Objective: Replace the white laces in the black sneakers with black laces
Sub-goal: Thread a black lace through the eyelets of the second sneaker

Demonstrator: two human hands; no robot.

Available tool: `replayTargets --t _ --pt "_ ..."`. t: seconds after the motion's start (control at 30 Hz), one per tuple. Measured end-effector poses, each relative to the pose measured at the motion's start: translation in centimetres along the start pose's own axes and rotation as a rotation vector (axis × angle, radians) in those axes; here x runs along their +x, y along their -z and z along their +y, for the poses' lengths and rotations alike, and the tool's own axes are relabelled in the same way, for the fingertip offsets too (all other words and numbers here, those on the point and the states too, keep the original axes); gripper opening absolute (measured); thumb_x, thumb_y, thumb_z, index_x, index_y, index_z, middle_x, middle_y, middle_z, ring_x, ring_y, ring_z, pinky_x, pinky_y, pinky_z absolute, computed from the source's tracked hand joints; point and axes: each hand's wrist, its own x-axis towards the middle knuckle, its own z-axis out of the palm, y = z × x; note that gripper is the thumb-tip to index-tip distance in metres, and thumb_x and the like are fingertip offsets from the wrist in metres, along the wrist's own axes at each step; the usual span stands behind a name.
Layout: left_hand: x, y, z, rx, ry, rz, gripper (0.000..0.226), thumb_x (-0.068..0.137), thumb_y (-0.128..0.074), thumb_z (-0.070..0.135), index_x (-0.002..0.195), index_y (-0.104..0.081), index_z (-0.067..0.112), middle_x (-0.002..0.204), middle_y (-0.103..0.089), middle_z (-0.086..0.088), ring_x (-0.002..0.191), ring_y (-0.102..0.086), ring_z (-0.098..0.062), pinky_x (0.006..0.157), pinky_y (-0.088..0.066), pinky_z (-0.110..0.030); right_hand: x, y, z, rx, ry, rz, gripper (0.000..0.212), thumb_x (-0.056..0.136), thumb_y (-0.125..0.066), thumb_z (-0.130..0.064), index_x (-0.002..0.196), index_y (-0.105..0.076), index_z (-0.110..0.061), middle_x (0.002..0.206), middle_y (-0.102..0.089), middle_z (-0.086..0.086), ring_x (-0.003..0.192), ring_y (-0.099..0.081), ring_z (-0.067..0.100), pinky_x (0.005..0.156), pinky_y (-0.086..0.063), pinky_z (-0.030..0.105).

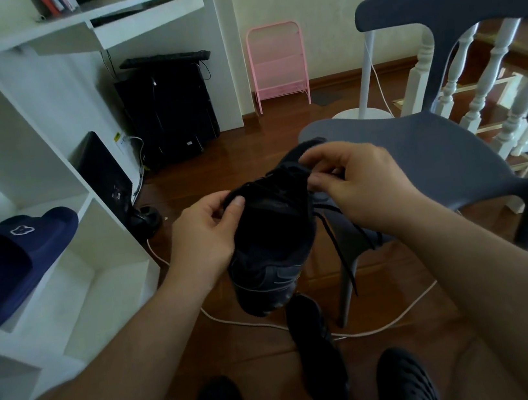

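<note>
Left hand (204, 228) grips black fabric sneaker (270, 232) steady, opening toward you | right hand (351, 180) pinches black lace (338, 247) for threading.

Black low-top sneaker (270, 232) held in mid-air between left hand (204, 233) and right hand (360, 186), heel toward the camera, toe pointing away. Black flat lace (336, 240) hangs from its right side. Second black sneaker (318, 351) lies on brown wooden floor (242, 155) directly below. Grey plastic chair (425, 150) stands right of the held sneaker. White shelving unit (50, 182) stands left; navy slide sandal (17, 261) sits on its shelf. Pink wire rack (277, 65) stands against the far wall.
</note>
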Motion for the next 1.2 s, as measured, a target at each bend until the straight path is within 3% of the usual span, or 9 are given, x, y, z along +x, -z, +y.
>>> replayTargets --t 0.13,0.23,0.37,0.43,0.57,0.67,0.77,0.93,1.2 --pt "-0.5 -0.4 0.6 -0.179 0.111 -0.146 0.02 0.107 -0.063 0.038 0.103 -0.079 0.049 0.104 -0.08 0.014 0.099 -0.077 -0.008 0.087 -0.064 -0.037 0.0 0.1 -0.3 0.034 -0.024 0.041 0.025 0.093 -0.078 -0.023 0.084 -0.07 -0.045 0.084 -0.071 -0.03 0.086 -0.067 -0.008 0.08 -0.053 0.016" --pt "-0.6 -1.1 1.2 -0.339 0.26 -0.189 0.017 0.107 -0.064 0.028 0.113 -0.079 0.029 0.103 -0.082 0.005 0.098 -0.079 -0.015 0.079 -0.064 -0.031 -0.2 -0.2 -1.2 0.018 -0.018 0.013 0.026 0.092 -0.079 -0.029 0.078 -0.07 -0.049 0.087 -0.068 -0.033 0.088 -0.063 -0.01 0.074 -0.046 0.01" --pt "-0.8 -1.6 2.1 -0.366 0.341 -0.19 0.018 0.105 -0.064 0.02 0.108 -0.082 0.018 0.077 -0.079 0.004 0.066 -0.075 -0.008 0.05 -0.051 -0.016 -0.5 -1.4 -2.4 0.03 -0.072 -0.102 0.014 0.091 -0.079 -0.032 0.084 -0.077 -0.043 0.085 -0.07 -0.028 0.09 -0.063 -0.01 0.072 -0.051 0.012" --pt "-0.8 -1.7 2.4 -0.376 0.344 -0.173 0.016 0.103 -0.066 0.014 0.103 -0.082 0.016 0.069 -0.076 0.003 0.055 -0.07 -0.006 0.046 -0.049 -0.016 -0.5 -1.6 -2.7 -0.025 -0.082 -0.139 0.012 0.092 -0.078 -0.029 0.091 -0.079 -0.04 0.082 -0.069 -0.026 0.085 -0.064 -0.006 0.071 -0.048 0.009" --pt "-0.9 -1.9 2.3 -0.346 0.304 -0.11 0.005 0.096 -0.077 0.011 0.1 -0.078 0.015 0.084 -0.079 -0.01 0.068 -0.075 -0.017 0.056 -0.055 -0.022 -0.4 -1.7 -3.2 -0.099 -0.105 -0.187 0.017 0.093 -0.078 -0.027 0.1 -0.077 -0.042 0.086 -0.064 -0.028 0.086 -0.061 -0.007 0.075 -0.05 0.013" --pt "-1.1 -2.2 2.5 -0.311 0.286 -0.124 0.004 0.096 -0.078 0.015 0.1 -0.078 0.016 0.086 -0.079 -0.013 0.073 -0.077 -0.021 0.061 -0.058 -0.027 -0.4 -2.1 -4.0 -0.161 -0.109 -0.183 0.016 0.092 -0.078 -0.036 0.088 -0.067 -0.047 0.086 -0.064 -0.024 0.095 -0.065 0.005 0.091 -0.058 0.041" --pt "-1.2 -2.2 2.8 -0.366 0.295 -0.153 0.004 0.097 -0.076 0.014 0.1 -0.078 0.015 0.087 -0.08 -0.011 0.075 -0.078 -0.019 0.057 -0.056 -0.021 -0.4 -2.9 -4.4 -0.216 -0.103 -0.177 0.014 0.094 -0.073 -0.041 0.085 -0.064 -0.047 0.091 -0.063 -0.021 0.103 -0.065 0.016 0.096 -0.054 0.052" --pt "-1.2 -1.9 3.1 -0.405 0.324 -0.166 0.009 0.097 -0.073 0.007 0.102 -0.078 0.012 0.089 -0.081 -0.011 0.075 -0.077 -0.015 0.061 -0.057 -0.021 -0.4 -3.7 -3.9 -0.301 -0.114 -0.125 0.003 0.097 -0.07 -0.044 0.098 -0.073 -0.043 0.104 -0.057 -0.015 0.11 -0.053 0.02 0.092 -0.042 0.048" --pt "-1.1 -1.0 2.7 -0.275 0.173 -0.115 0.018 0.09 -0.084 0.016 0.104 -0.075 0.024 0.085 -0.08 -0.005 0.08 -0.079 -0.02 0.072 -0.065 -0.033 -0.7 -5.3 -4.6 -0.429 -0.052 0.046 0.011 0.094 -0.065 -0.048 0.09 -0.07 -0.039 0.091 -0.061 -0.017 0.097 -0.03 0.015 0.078 -0.021 0.041"
